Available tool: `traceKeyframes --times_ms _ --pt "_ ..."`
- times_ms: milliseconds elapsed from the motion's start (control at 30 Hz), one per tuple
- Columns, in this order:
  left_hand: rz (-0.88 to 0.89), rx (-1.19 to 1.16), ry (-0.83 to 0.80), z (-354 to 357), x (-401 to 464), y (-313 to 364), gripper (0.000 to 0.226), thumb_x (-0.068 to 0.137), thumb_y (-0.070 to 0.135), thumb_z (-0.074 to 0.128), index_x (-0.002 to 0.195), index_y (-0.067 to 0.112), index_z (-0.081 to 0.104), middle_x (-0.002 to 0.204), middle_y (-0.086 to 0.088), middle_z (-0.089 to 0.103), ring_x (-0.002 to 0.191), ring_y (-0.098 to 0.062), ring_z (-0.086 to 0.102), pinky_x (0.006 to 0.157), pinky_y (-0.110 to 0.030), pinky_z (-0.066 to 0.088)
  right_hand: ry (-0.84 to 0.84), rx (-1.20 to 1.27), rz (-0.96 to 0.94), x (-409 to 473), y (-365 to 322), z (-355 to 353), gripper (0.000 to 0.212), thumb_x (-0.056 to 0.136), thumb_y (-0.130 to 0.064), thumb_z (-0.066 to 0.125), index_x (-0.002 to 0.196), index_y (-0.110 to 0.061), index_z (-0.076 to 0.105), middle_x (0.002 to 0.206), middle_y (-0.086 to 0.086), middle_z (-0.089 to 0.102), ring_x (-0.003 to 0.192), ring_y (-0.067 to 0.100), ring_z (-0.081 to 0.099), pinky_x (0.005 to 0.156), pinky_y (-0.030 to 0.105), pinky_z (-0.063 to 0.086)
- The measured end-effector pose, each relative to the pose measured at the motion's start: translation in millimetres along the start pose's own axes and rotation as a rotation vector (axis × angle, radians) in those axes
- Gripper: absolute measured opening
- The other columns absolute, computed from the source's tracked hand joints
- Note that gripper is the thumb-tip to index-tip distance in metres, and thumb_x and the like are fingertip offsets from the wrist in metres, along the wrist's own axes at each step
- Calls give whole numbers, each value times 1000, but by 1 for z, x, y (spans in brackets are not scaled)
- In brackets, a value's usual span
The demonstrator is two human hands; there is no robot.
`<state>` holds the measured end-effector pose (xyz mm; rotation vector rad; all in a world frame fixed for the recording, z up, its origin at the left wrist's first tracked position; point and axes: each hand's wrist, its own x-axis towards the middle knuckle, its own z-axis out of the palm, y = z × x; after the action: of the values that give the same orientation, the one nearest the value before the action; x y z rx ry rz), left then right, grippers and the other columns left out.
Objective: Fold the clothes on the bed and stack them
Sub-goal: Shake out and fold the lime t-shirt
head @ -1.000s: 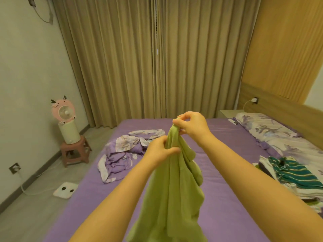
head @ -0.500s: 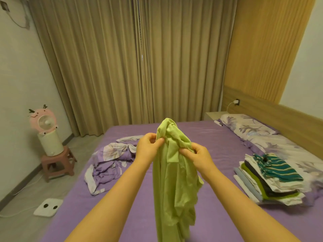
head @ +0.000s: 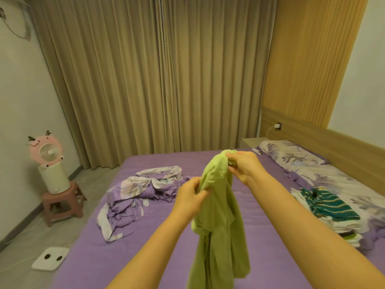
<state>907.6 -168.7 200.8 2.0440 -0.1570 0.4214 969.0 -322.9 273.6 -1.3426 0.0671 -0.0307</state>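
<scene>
A plain light-green garment (head: 220, 222) hangs over a solid purple bed (head: 166, 257). The crumpled quilt (head: 141, 190) is purple with white floral patches; the pillows (head: 291, 157) are white with purple leaves. Teal-and-white stripes top the clothes stack (head: 327, 207), with what may be a lime edge lower down. Curtains (head: 156, 80) are tan; the fan (head: 45, 151) is pink.

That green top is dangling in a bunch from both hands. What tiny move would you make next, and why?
Probably draw the hands apart to spread the top open. The left hand and right hand both pinch the green top near its upper end, close together, so it hangs bunched and twisted above the purple bed. It likely needs to be opened flat before folding and joining the folded stack.
</scene>
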Motion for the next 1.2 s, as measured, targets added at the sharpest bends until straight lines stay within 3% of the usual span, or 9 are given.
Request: traceKeyframes --times_ms 67,200,467,600,700,800,867,1100,1200 --pt "9 -87 89 -18 15 7 12 83 8 63 73 15 62 64 5 54 62 -9 46 59 -28 38 -16 -352 -88 2 -2 -15 19 86 -2 62 67 -3 56 63 9 55 53 15 57 48 23 52" --pt "20 -100 93 -49 41 28 10 87 8 64 87 16 71 78 1 67 70 -8 56 65 -22 46 18 -771 -249 3 -3 -41 15 82 -15 69 77 -2 66 68 7 64 63 23 62 61 37 57" --pt "-41 148 103 -69 75 29 40 90 36 60 79 -2 57 68 -4 47 65 -17 43 59 -31 34 -49 -627 -376 2 -10 -56 17 87 -26 65 76 -14 67 77 9 64 69 17 53 63 36 45" --pt "-85 19 71 -57 66 26 22 83 22 70 97 12 56 88 2 58 74 -13 53 63 -25 42 -61 -582 -416 4 -13 -43 21 92 -28 59 75 -16 61 71 1 58 65 12 49 60 28 38" --pt "3 -61 -180 -53 53 28 56 80 23 76 127 36 49 107 4 58 64 -7 53 67 -18 47 -26 -584 -366 10 -13 -33 26 94 -30 55 77 -10 59 68 0 55 62 13 48 57 26 36" --pt "141 184 -377 -51 46 34 66 72 41 79 127 53 44 113 10 51 68 1 53 78 -20 47 -64 -541 -265 14 -13 -24 30 96 -28 52 72 -9 53 60 3 48 49 11 42 46 21 32" --pt "202 285 -386 -43 43 38 63 70 48 78 124 50 47 111 14 52 85 3 54 83 -21 45 -127 -501 -202 12 -14 -17 29 97 -27 50 76 -7 54 58 5 47 44 10 42 42 18 33" --pt "212 259 -209 -18 41 34 17 85 30 70 96 17 70 86 8 64 84 -11 57 79 -32 49 -141 -562 -159 10 -12 -15 29 95 -28 54 75 -6 55 71 14 57 62 23 55 54 27 45" --pt "204 208 -147 -22 40 34 13 88 23 66 92 12 71 86 3 62 81 -11 54 70 -14 41 -133 -594 -211 6 -6 -27 28 89 -34 63 80 -7 59 72 8 55 65 19 50 57 27 37"
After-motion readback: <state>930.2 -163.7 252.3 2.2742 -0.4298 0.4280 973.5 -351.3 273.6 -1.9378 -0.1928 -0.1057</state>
